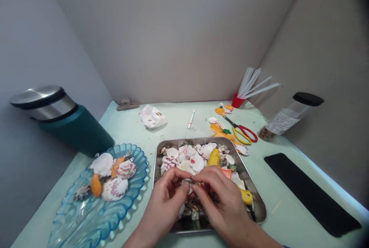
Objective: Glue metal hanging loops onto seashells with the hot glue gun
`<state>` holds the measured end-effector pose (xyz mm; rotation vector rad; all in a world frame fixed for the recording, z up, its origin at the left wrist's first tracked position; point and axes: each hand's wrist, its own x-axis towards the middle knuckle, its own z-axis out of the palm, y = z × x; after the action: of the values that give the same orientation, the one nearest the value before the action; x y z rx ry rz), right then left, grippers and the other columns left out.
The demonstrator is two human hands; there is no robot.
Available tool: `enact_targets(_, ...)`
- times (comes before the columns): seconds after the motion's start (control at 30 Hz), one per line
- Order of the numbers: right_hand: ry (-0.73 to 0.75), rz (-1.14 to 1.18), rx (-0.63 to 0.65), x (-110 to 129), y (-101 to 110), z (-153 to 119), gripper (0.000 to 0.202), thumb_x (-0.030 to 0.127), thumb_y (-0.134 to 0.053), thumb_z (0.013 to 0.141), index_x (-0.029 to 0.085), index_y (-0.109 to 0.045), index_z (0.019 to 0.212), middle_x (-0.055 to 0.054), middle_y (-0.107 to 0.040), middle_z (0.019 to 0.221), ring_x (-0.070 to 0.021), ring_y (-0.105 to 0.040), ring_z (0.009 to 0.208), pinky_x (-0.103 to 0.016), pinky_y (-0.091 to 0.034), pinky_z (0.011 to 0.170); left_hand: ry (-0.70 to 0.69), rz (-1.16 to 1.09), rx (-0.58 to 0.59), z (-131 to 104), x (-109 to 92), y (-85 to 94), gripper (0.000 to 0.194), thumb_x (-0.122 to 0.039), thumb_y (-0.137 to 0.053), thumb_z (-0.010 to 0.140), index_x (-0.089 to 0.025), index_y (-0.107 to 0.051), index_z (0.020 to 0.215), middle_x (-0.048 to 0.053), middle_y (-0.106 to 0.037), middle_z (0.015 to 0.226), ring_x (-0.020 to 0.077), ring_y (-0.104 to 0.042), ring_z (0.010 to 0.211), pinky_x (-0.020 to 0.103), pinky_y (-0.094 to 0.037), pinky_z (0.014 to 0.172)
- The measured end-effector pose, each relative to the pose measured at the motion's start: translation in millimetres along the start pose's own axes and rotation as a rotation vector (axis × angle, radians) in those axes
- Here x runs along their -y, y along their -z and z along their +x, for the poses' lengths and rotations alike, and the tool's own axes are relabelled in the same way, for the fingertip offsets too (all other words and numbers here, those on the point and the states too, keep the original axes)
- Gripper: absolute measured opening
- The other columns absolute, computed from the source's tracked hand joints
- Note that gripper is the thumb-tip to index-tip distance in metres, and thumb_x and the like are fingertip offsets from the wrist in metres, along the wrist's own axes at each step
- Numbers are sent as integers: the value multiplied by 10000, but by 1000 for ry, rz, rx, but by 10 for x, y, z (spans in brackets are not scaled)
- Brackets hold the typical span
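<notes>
My left hand and my right hand meet over the metal tray, both closed in a pinch. Between their fingertips is a small grey, ridged piece, perhaps a shell; its kind is hard to make out. Beneath and behind the fingers the tray is full of seashells, among them a striped scallop shell and a white shell. A yellow handle-like thing lies among the shells, and another yellow piece is beside my right hand. My hands hide the tray's middle.
On the left stand a blue scalloped dish with several shells and a teal bottle. Scissors, orange painted shells, a marker and a crumpled bag lie behind. Glue sticks, a jar and a black strip are rightward.
</notes>
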<state>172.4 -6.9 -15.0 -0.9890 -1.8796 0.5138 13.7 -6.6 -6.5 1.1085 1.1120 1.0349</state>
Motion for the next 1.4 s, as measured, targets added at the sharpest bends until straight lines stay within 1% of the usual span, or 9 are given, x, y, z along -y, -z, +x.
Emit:
enact_targets(0.13, 45, -12, 15, 11, 6, 10, 157, 67, -528, 868, 189, -602, 933, -55, -571, 843, -175, -575, 775, -303, -478, 678, 9, 74, 28, -2, -59, -12, 97, -259, -647, 793, -171, -630, 830, 20, -659, 802, 160, -602, 777, 235, -470, 713)
enact_targets(0.23, 39, -24, 16, 9, 3, 13, 152, 70, -514, 876, 186, -602, 921, -58, -570, 837, -177, -570, 761, -310, -476, 671, 0, 84, 42, 6, -58, -11, 85, -241, -623, 811, -177, -636, 865, 25, -673, 842, 167, -611, 819, 245, -471, 755)
enact_targets(0.4, 17, -50, -22, -2, -3, 10, 148, 69, -497, 881, 187, -577, 915, -57, -579, 824, -184, -569, 768, -320, -471, 675, -27, 139, 60, -2, -3, 16, 209, -210, -621, 806, -201, -654, 1012, 40, -686, 953, 183, -608, 871, 257, -469, 767)
enact_targets(0.53, 33, -106, -53, -21, -12, -2, 166, 57, -497, 875, 186, -581, 936, -65, -588, 832, -195, -572, 786, -329, -471, 684, -62, 159, 55, -4, 21, 21, 256, -198, -647, 777, -199, -657, 1033, 61, -662, 1061, 199, -598, 919, 274, -468, 788)
enact_targets(0.7, 83, -177, -74, -34, -15, -19, 184, 49, -502, 864, 175, -600, 955, -72, -592, 838, -193, -569, 761, -324, -475, 660, 6, 63, 55, 3, 73, 23, 271, -226, -671, 775, -190, -610, 1036, 40, -670, 935, 166, -595, 832, 252, -466, 725)
enact_targets(0.83, 48, -129, -51, -39, -8, -20, 180, 50, -502, 867, 172, -598, 958, -73, -592, 849, -195, -575, 788, -326, -478, 685, 12, 39, 49, 2, 88, 26, 237, -235, -684, 774, -184, -606, 991, 25, -667, 893, 141, -583, 791, 229, -450, 698)
enact_targets(1.03, 44, -61, -26, -51, -9, -19, 175, 44, -500, 871, 170, -596, 944, -67, -588, 832, -189, -569, 774, -315, -470, 673, 46, 40, 45, 21, 73, 36, 220, -254, -714, 739, -171, -635, 927, -16, -622, 724, 103, -522, 648, 204, -422, 620)
enact_targets(1.23, 49, -24, -14, -54, -6, -17, 179, 37, -488, 875, 165, -599, 934, -69, -579, 822, -184, -562, 759, -316, -464, 666, 58, 28, 54, 32, 106, 60, 230, -261, -723, 731, -169, -648, 928, -28, -581, 692, 99, -495, 639, 204, -413, 615)
enact_targets(1.4, 44, -8, -6, -64, 2, -4, 177, 39, -485, 877, 163, -599, 931, -69, -575, 817, -183, -564, 751, -312, -465, 659, 60, 34, 61, 31, 97, 66, 216, -254, -718, 736, -168, -653, 923, -33, -563, 670, 94, -482, 623, 199, -405, 600)
